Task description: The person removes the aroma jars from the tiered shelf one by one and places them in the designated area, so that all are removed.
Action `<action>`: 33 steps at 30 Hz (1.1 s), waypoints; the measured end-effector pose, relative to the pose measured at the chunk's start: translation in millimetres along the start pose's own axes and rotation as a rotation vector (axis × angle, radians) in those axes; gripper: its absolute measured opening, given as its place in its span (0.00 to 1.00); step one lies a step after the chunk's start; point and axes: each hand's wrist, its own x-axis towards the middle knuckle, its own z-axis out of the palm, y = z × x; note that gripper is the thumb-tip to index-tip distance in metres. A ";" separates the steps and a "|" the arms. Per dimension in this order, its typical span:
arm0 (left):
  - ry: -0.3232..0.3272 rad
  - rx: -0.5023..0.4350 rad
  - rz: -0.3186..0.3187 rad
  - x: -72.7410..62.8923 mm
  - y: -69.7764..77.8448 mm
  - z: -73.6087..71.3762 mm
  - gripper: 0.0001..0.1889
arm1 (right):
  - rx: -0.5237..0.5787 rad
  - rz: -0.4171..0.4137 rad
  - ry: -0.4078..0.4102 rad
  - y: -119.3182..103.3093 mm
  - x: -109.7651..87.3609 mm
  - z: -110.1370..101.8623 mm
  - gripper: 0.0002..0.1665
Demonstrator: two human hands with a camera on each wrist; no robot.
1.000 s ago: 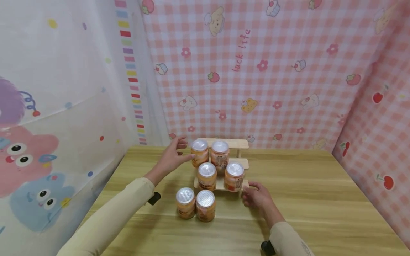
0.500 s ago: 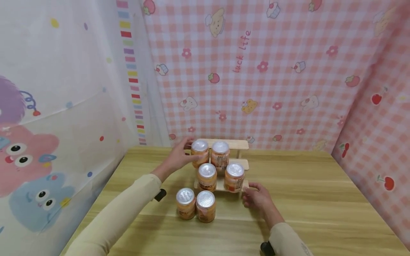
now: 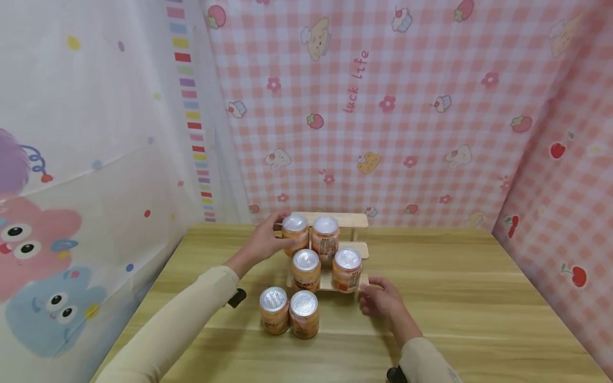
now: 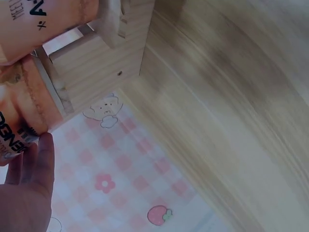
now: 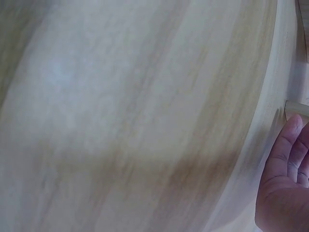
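Observation:
A small stepped wooden rack [image 3: 353, 219] stands on the table with orange cans with silver lids on its steps. My left hand [image 3: 264, 240] grips the upper left can [image 3: 295, 236], thumb in front and fingers around its far side. In the left wrist view the fingertips [image 4: 45, 145] lie against this can's printed label. Beside it sits another can [image 3: 325, 238]. Two more cans, one left [image 3: 306, 272] and one right [image 3: 347, 274], are on the lowest step. My right hand [image 3: 384, 300] holds the right end of that step, its fingers partly hidden below.
Two cans stand side by side on the wooden table in front of the rack, one left [image 3: 274, 315] and one right [image 3: 304, 319]. A pink checked cloth [image 3: 383, 133] hangs behind the table, and a white patterned sheet [image 3: 119, 159] on the left.
My left hand has moved right and closed around the upper left can, from beside it. The right hand stays at the step's end. The head view has shifted slightly.

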 end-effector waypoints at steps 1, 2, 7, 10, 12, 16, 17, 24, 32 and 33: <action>0.006 0.003 0.000 -0.8 0.1 0.0 0.38 | -0.001 0.002 -0.003 -0.5 -0.6 0.3 0.25; 0.014 0.005 0.000 -1.7 0.7 -0.4 0.38 | -0.003 0.005 -0.003 -1.1 -1.0 0.7 0.25; 0.080 0.013 0.008 -4.0 3.8 -8.2 0.35 | -0.017 0.000 -0.002 -4.2 0.4 3.0 0.26; 0.124 0.011 0.007 -9.3 7.6 -18.0 0.35 | -0.015 -0.010 -0.006 -4.8 1.5 4.4 0.26; 0.134 0.001 -0.002 -14.3 9.7 -24.9 0.35 | -0.015 -0.004 -0.006 -4.2 1.3 4.5 0.26; 0.133 -0.027 -0.013 -26.8 12.5 -39.8 0.37 | -0.021 0.018 0.002 -2.2 -0.3 3.0 0.26; 0.133 -0.031 -0.013 -30.4 12.7 -44.1 0.38 | -0.020 0.018 0.003 -1.9 -0.7 2.4 0.26; 0.128 -0.027 -0.039 -64.9 3.0 -73.8 0.36 | -0.021 0.007 -0.001 -4.0 -1.2 2.3 0.28; 0.150 0.034 -0.071 -107.0 -25.7 -83.9 0.35 | -0.029 0.018 -0.005 -2.7 0.0 1.8 0.28; 0.153 0.034 -0.078 -112.1 -29.6 -83.1 0.35 | -0.031 0.021 -0.004 -2.6 0.3 1.8 0.28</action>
